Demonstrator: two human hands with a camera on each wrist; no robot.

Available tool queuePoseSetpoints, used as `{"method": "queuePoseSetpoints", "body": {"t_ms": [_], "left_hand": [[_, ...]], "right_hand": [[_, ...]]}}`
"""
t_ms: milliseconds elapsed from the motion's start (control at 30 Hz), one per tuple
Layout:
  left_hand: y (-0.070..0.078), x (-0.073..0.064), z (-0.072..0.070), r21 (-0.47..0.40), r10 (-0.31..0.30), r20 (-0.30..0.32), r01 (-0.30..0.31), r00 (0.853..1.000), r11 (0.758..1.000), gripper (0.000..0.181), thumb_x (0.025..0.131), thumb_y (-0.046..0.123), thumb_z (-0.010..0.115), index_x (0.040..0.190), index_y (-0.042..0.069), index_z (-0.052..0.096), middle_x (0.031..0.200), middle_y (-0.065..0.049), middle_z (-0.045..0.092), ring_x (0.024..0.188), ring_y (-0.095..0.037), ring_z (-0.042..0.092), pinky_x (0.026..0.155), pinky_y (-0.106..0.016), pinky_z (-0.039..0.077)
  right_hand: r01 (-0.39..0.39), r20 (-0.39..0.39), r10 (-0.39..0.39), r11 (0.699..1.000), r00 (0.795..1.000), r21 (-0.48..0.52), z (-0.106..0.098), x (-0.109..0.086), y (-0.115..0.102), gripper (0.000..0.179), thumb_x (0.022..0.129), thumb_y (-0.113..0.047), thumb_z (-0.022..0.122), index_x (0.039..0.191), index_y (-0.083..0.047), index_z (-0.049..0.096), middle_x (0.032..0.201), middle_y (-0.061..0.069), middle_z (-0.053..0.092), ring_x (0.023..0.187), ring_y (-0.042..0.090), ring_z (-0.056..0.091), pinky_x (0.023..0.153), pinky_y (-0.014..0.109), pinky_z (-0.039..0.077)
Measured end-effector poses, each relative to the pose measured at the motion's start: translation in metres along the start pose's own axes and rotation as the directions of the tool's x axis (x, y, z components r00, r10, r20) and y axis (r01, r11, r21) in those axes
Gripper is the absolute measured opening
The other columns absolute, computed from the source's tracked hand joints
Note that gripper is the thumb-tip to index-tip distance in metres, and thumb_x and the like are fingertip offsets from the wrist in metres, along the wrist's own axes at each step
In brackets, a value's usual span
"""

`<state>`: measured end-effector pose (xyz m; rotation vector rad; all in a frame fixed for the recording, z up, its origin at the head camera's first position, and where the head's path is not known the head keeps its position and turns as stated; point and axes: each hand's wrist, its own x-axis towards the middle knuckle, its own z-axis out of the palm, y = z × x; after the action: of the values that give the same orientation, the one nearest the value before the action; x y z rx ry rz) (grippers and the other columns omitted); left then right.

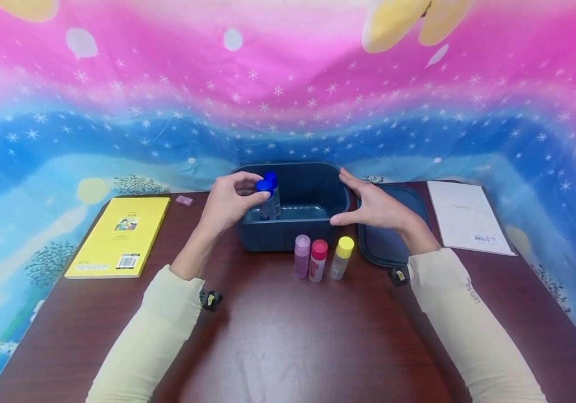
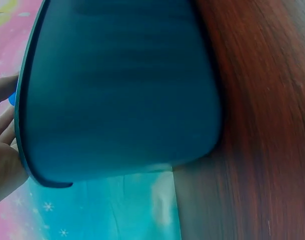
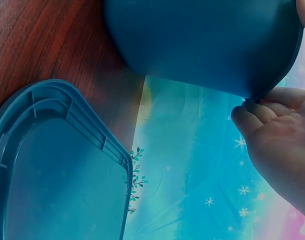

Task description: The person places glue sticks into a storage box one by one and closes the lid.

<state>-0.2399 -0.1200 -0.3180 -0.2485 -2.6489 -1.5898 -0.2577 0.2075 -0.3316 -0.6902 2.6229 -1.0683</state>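
Observation:
A dark blue-grey plastic box stands on the table. My left hand reaches over its left end and pinches a small blue-capped bottle between thumb and fingers. Just behind it, another bottle with a blue cap stands inside the box. At the right end my right hand grips the box's rim, thumb at the front corner and fingers at the far corner. In front of the box stand a purple bottle, a red-capped bottle and a yellow-capped bottle.
A dark lid lies right of the box, partly under my right forearm in the head view. Further right is a white book. At the left lie a yellow book and a small pink eraser-like block. A printed cloth hangs behind.

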Motion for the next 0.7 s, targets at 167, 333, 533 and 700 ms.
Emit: {"method": "queuePoseSetpoints", "body": {"t_ms": [167,333,533,700], "left_hand": [[0.002,0.005,0.005,0.007,-0.035,0.041,0.035,0.999,0.999,0.038,0.088,0.024,0.082,0.121,0.008,0.072,0.121,-0.012,0.07,0.115,-0.025,0.065,0.094,-0.042,0.056],[0.003,0.01,0.007,0.039,-0.052,0.117,0.048,0.992,0.998,0.039,0.088,0.021,0.082,0.123,0.008,0.071,0.122,-0.012,0.07,0.116,-0.025,0.065,0.095,-0.043,0.055],[0.004,0.016,0.008,0.059,-0.066,0.216,0.054,0.974,0.997,0.036,0.087,0.015,0.083,0.12,0.006,0.072,0.118,-0.013,0.071,0.112,-0.027,0.066,0.098,-0.045,0.054],[0.005,0.02,0.009,0.085,-0.09,0.268,0.07,0.959,0.994,0.03,0.086,0.012,0.083,0.114,0.006,0.073,0.113,-0.012,0.073,0.111,-0.026,0.065,0.101,-0.047,0.051]], "right_hand": [[-0.001,0.0,0.001,1.0,1.0,-0.011,0.0,0.0,0.0,0.103,0.088,-0.041,0.079,0.163,-0.008,0.016,0.17,0.004,0.006,0.155,0.03,0.005,0.118,0.062,0.022],[-0.006,0.008,0.006,1.0,1.0,-0.013,0.0,0.0,-0.001,0.103,0.088,-0.041,0.079,0.163,-0.007,0.016,0.17,0.005,0.006,0.155,0.032,0.006,0.117,0.063,0.023],[-0.012,0.008,0.012,1.0,1.0,-0.019,0.0,0.0,-0.003,0.104,0.088,-0.042,0.079,0.163,-0.007,0.017,0.17,0.004,0.006,0.155,0.032,0.006,0.117,0.063,0.023],[-0.017,0.009,0.017,1.0,1.0,-0.026,0.0,0.0,-0.003,0.104,0.088,-0.042,0.079,0.163,-0.007,0.017,0.17,0.003,0.005,0.155,0.031,0.006,0.117,0.063,0.024]]}}
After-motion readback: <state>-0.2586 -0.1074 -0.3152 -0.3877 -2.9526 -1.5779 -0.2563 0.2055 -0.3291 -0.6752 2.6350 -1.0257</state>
